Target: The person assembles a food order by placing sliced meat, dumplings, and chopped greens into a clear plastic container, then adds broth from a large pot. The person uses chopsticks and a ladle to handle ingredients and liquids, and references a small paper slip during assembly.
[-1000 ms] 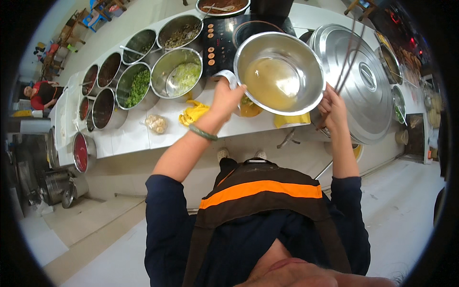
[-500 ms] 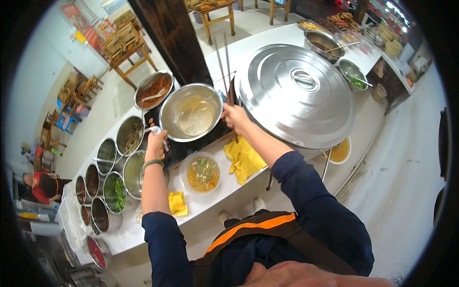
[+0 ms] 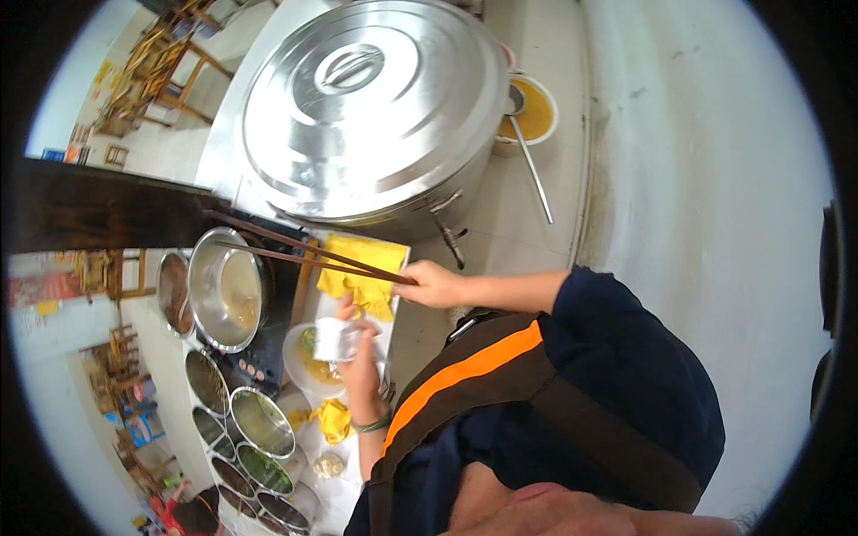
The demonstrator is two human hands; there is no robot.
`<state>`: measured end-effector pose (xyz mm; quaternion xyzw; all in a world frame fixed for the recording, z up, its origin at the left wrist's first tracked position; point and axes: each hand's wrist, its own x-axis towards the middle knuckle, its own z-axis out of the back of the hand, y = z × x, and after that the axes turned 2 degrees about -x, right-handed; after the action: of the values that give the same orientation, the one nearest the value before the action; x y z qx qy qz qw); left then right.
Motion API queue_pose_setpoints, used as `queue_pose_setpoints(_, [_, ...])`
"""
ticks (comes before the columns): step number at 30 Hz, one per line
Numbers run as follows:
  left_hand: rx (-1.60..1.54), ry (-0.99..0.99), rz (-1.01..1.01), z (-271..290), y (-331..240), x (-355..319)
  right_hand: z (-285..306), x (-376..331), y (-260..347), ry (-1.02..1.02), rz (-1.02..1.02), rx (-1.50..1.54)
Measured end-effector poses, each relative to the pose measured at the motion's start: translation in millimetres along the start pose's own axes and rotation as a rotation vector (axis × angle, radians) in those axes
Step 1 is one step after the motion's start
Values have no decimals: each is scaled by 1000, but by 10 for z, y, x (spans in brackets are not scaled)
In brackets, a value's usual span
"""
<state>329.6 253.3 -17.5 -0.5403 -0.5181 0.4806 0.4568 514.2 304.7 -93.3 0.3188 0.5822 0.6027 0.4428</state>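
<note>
My right hand (image 3: 431, 284) is closed round the ends of a pair of long brown chopsticks (image 3: 326, 259). The chopsticks reach left, above the steel basin (image 3: 198, 295) with pale liquid at its bottom. My left hand (image 3: 359, 371) has its fingers round a small white cloth-like piece (image 3: 334, 340), blurred, so its exact kind does not show. Below that hand, partly hidden by it, stands a clear round bowl of soup (image 3: 299, 366) with greens. A yellow cloth (image 3: 362, 255) lies on the counter between the bowl and the big pot.
A large steel pot with a domed lid (image 3: 384, 116) fills the far side. Beyond it on the floor stands a bucket of yellow liquid (image 3: 536, 112) with a ladle (image 3: 534, 170). Several steel food pots (image 3: 261, 420) crowd the near left. A dark wooden post (image 3: 98, 207) rises beside the basin.
My view has turned to the right. Both hands have left the basin's rim. The right hand has taken up the long chopsticks; the left, with the white piece, has moved over the soup bowl.
</note>
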Motion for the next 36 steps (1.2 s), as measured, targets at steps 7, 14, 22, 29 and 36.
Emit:
queue_pose_setpoints(7, [-172,503,480,-1219,302,451,764,-919,-269,-128,-35,-131])
queue_pose_setpoints(14, [249,563,262,-2795,632,996,2513,-1370,-1495,-30,-278,791])
queue_pose_setpoints(22, [734,664,-112,-3961,1545,1365,3335,-1605,-5246,-583,-1123,-16])
queue_pose_setpoints(29, [652,524,394,-4415,2122,1418,2628,-943,-5289,-572,-1117,418])
queue_pose_setpoints(36, [454,662,298,-5075,2009,1763,3396,-931,-4267,-38,-488,136])
